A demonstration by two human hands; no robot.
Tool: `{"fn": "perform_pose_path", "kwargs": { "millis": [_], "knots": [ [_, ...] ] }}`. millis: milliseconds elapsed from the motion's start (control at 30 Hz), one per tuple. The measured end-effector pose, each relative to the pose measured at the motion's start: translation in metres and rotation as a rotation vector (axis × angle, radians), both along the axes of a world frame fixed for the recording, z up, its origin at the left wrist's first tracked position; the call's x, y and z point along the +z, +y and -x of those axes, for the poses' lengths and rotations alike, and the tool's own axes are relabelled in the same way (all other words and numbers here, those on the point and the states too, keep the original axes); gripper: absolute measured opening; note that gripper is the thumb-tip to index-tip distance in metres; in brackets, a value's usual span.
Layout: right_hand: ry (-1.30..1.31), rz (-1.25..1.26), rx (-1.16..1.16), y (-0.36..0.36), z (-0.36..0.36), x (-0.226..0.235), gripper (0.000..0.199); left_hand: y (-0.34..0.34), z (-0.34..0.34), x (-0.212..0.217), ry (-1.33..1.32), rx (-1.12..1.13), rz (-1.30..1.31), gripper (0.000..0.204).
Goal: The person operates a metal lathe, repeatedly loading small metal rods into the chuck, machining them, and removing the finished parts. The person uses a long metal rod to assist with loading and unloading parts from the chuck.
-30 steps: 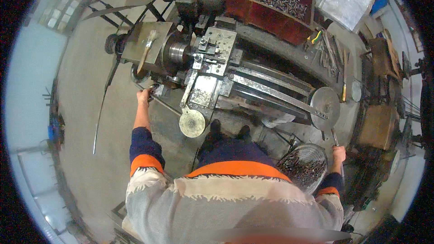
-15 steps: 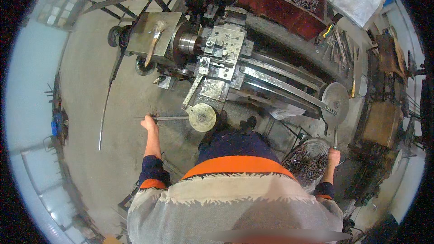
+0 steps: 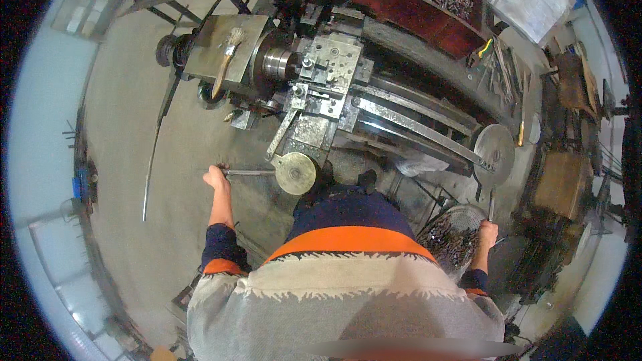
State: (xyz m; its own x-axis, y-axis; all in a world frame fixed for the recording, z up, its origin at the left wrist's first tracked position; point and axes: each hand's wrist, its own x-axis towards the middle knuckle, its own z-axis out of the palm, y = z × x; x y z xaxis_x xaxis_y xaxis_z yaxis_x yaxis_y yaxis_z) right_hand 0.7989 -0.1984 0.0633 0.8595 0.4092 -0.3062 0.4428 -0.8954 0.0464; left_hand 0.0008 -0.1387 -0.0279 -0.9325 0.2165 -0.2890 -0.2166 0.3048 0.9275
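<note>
My left hand (image 3: 215, 177) is closed around the end of a metal lever (image 3: 251, 172). That lever runs to a round metal disc (image 3: 295, 174) at the front of a small lathe (image 3: 328, 80). On the other side, my right hand (image 3: 489, 232) grips a second lever (image 3: 493, 204), which comes down from a larger round disc (image 3: 495, 154). A long flat bar (image 3: 421, 130) links this disc to the lathe's slide, and a shorter link (image 3: 282, 135) joins the left disc to it. The chuck (image 3: 277, 63) faces the tool block; any workpiece in it is too small to make out.
A brush (image 3: 227, 63) lies on the headstock. Behind the bed stands a dark red bin (image 3: 418, 10) of small metal parts. A basket (image 3: 461, 212) of dark metal pieces sits beside my right forearm. Hand tools (image 3: 505, 77) lie at the right, and a thin rod (image 3: 150, 167) slants at the left.
The view has shifted a little, so most things sit slightly further left. Both hands keep their grip on the levers, whose positions against the lathe look nearly the same.
</note>
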Motion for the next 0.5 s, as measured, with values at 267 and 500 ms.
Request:
{"fn": "perform_pose_path", "kwargs": {
  "millis": [267, 500],
  "knots": [
    [-0.163, 0.16, 0.2, 0.003, -0.108, -0.012, 0.036, -0.01, -0.017, 0.037, -0.075, -0.162, 0.132, 0.021],
    [-0.35, 0.181, 0.232, 0.034, -0.122, -0.002, 0.03, -0.032, 0.019, 0.084, -0.054, -0.629, 0.612, 0.023]
  ]
}}
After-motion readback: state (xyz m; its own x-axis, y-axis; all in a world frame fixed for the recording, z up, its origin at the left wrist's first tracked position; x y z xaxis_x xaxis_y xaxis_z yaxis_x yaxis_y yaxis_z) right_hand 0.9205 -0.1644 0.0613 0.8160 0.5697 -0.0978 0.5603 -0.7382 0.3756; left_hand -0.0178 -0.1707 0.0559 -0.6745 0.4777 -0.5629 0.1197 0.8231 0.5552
